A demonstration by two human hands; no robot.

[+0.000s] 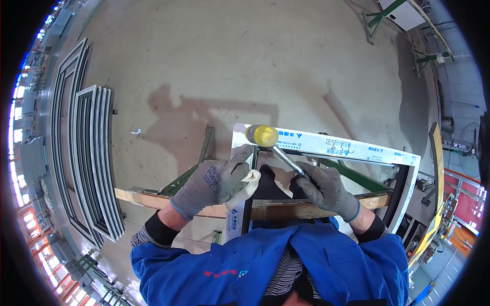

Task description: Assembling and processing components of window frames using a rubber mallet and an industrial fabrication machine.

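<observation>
My right hand (329, 187), in a grey coated glove, is closed round the dark grip of a mallet (292, 162). Its metal shaft slants up to the left, and its yellow head is over the far left corner of a window frame (326, 145). Covered in white printed film, this frame has black inner edges. My left hand (217, 181), gloved too, is closed beside the frame's left bar, fingertips close to the corner below the mallet head. A pale, rolled, cloth-like piece (247, 189) sticks out from under its fingers, which partly hide it.
Beneath the frame runs a wooden-topped support beam (278, 209) with green metal legs (186, 179). Several finished frames (94, 163) stand stacked on the left. Another green stand (380, 18) is at the far right, and a yellow-edged rack (434, 224) is near my right side.
</observation>
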